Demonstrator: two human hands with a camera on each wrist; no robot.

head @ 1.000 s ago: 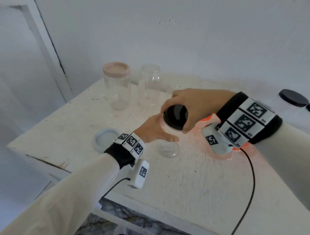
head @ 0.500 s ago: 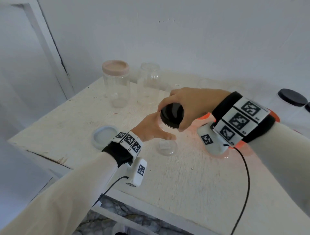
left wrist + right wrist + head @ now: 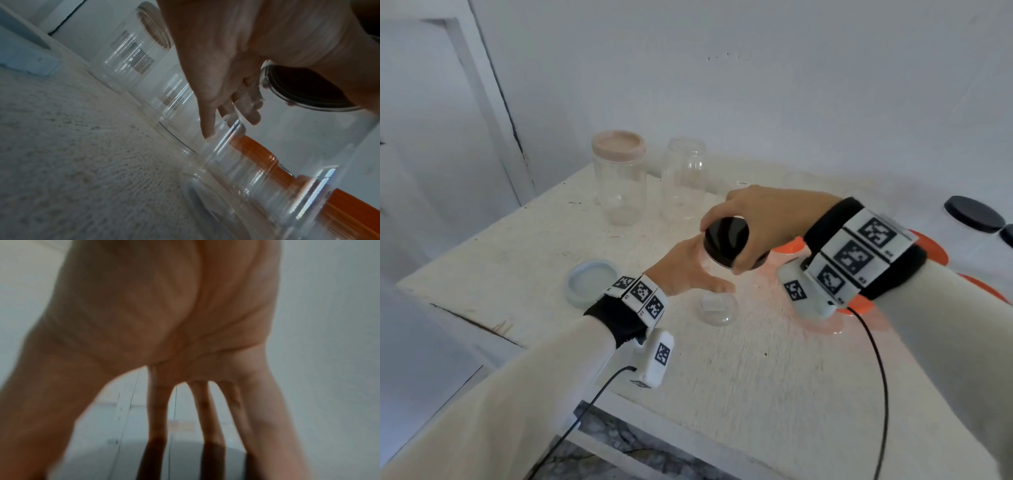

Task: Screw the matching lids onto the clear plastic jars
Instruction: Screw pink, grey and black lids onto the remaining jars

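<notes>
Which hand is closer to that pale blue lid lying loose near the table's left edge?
Left. The left hand grips the clear jar just right of the pale blue lid, its wrist almost beside it. The right hand holds the black lid atop that jar, farther right.

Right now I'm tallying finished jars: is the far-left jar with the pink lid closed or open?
Closed, as far as shows: the pink lid sits level on the far-left jar, covering its mouth. Whether it is screwed tight, I cannot tell.

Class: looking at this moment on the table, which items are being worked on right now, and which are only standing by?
In use: black lid, gripped by right hand; clear jar under it, held by left hand.

Standing by: pink-lidded jar, open jar, pale blue lid, orange lids.
</notes>
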